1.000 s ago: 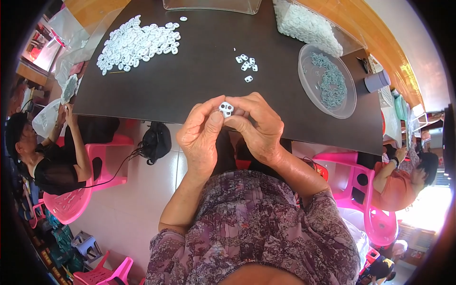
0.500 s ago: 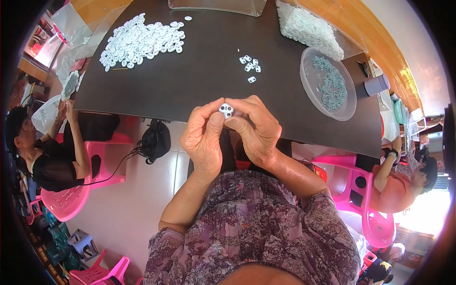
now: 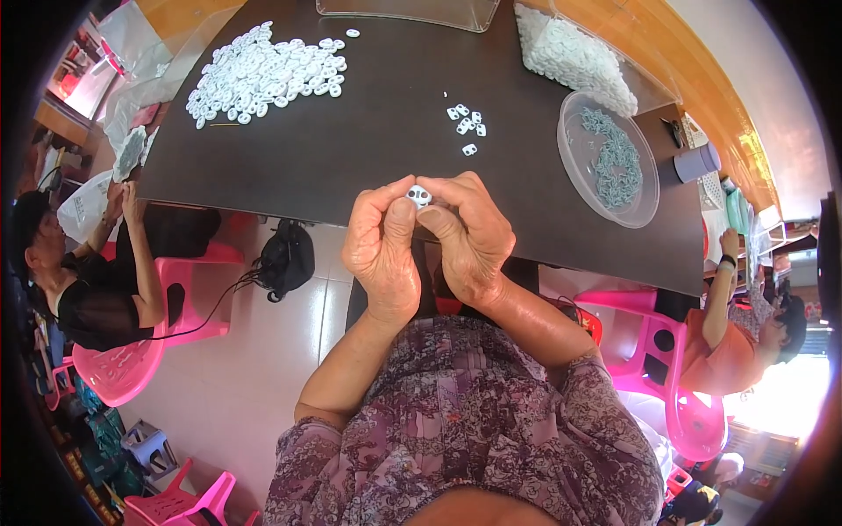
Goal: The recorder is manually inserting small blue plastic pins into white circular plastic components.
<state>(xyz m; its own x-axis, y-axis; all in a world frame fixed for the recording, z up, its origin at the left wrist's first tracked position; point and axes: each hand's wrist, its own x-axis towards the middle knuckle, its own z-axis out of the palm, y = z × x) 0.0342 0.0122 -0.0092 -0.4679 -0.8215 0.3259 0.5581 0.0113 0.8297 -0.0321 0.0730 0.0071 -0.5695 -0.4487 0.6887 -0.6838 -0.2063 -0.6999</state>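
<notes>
My left hand (image 3: 383,254) and my right hand (image 3: 474,237) meet just off the table's near edge. Between their thumbs and fingertips they pinch a small white plastic piece with dark holes (image 3: 418,195), its edges partly covered by both thumbs. Several similar white two-holed pieces (image 3: 466,126) lie loosely grouped on the table beyond my hands, with a single one (image 3: 469,150) a little nearer. At the far left spreads a big heap of white oval pieces with holes (image 3: 267,74).
On the dark table (image 3: 368,114), a clear round tray (image 3: 568,175) at the right holds many tiny grey-green parts. Behind it stands a clear bin of white pieces (image 3: 574,57). A lavender cup (image 3: 697,162) is at the right edge. People sit on pink chairs at both sides.
Both hands keep their pinch on the white piece. The piece is tipped a little and more of its lower part is behind the thumbs. The view has shifted slightly.
</notes>
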